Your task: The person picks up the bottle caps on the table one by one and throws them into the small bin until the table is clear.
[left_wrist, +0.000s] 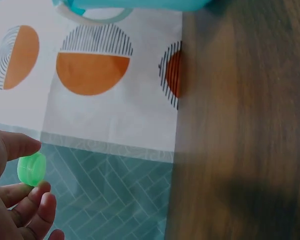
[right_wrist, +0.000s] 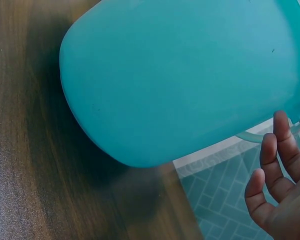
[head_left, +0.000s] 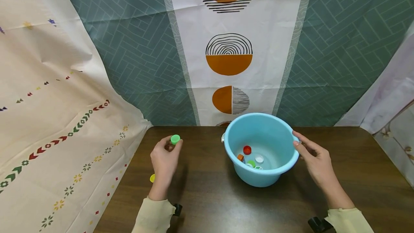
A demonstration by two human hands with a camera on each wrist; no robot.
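Note:
My left hand pinches a green bottle cap between thumb and fingers, raised above the left side of the table. The left wrist view shows the same cap edge-on at the fingertips. My right hand holds the rim of a light blue bucket at its right side, thumb and index finger at the edge. In the right wrist view the other fingers lie spread beside the bucket wall. Inside the bucket are a red cap, a white cap, an orange piece and green ones.
A yellow cap lies on the dark wooden table, partly hidden behind my left wrist. Patterned cloth hangs along the table's back edge, and a cream cloth borders the left side. The bucket's handle joint sticks out at left.

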